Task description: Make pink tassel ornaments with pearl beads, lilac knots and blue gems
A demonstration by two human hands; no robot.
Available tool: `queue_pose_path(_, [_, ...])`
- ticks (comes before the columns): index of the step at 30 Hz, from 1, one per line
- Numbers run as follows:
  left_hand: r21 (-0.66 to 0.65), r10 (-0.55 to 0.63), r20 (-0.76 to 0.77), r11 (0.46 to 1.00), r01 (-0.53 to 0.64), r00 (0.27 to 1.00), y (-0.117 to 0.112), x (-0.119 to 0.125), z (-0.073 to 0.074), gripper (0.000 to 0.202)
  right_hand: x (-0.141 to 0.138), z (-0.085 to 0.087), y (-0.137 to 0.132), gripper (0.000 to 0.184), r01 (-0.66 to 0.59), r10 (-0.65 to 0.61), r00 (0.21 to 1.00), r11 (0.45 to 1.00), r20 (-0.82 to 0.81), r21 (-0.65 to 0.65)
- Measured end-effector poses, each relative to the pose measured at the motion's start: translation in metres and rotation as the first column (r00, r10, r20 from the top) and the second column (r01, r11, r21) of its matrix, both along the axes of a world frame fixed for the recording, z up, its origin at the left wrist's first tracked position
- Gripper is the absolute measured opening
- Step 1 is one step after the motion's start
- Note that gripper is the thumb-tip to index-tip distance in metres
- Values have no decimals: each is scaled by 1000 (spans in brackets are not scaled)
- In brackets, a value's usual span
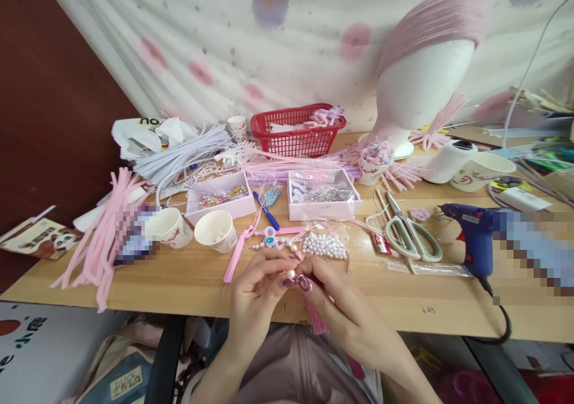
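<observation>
My left hand (258, 287) is closed, thumb and forefinger pinched on a white pearl bead (291, 274) above the table's front edge. Against it, my right hand (336, 290) is closed too, its fingertips meeting the left ones at the bead. A pink tassel (316, 319) hangs below my right fingers; its upper end is hidden by them. Just beyond my hands lie a bag of loose pearl beads (323, 245), a round ornament with a teal stone (269, 240) and another pink tassel (235, 257).
Paper cups (216, 230) and a box of jewelled pieces (219, 195) stand left. Behind are a second box (323, 210) and a red basket (296, 141). Scissors (410, 230), a blue glue gun (478, 230) and a white mannequin head (417, 87) are on the right.
</observation>
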State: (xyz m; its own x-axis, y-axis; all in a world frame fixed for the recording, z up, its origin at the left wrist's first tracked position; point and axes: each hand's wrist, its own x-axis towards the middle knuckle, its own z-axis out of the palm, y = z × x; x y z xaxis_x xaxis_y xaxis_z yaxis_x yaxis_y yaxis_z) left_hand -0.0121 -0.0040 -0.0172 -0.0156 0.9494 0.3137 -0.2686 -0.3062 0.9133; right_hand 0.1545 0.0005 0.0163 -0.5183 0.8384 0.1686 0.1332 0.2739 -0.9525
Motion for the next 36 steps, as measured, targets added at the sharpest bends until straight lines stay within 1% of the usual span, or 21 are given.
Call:
queue_pose_path(3, [21, -10, -11, 1000, 10, 1000, 1, 0, -1, 14, 0, -1, 1, 18, 16, -15, 1000, 1000, -2, 24])
queue_pose_path(7, [18, -12, -9, 1000, 13, 1000, 1, 0, -2, 13, -1, -1, 1, 19, 15, -16, 1000, 998, 2, 58])
queue_pose_path(14, [-18, -2, 17, 1000, 2, 1000, 1, 1, -1, 12, -2, -3, 0, 12, 21, -26, 997, 997, 72, 75])
queue_pose_path(18, [-27, -11, 29, 1000, 12, 1000, 0, 2, -2, 11, -1, -5, 0, 15, 24, -35, 994, 994, 99, 107])
queue_pose_path(24, [-22, -4, 8, 1000, 5, 1000, 1, 0, -3, 12, 0, -7, 1, 17, 17, -37, 992, 987, 121, 162])
queue_pose_path(36, [-27, 5, 9, 1000, -5, 1000, 0, 3, -3, 12, 1, -6, 1, 18, 9, -26, 992, 991, 126, 134])
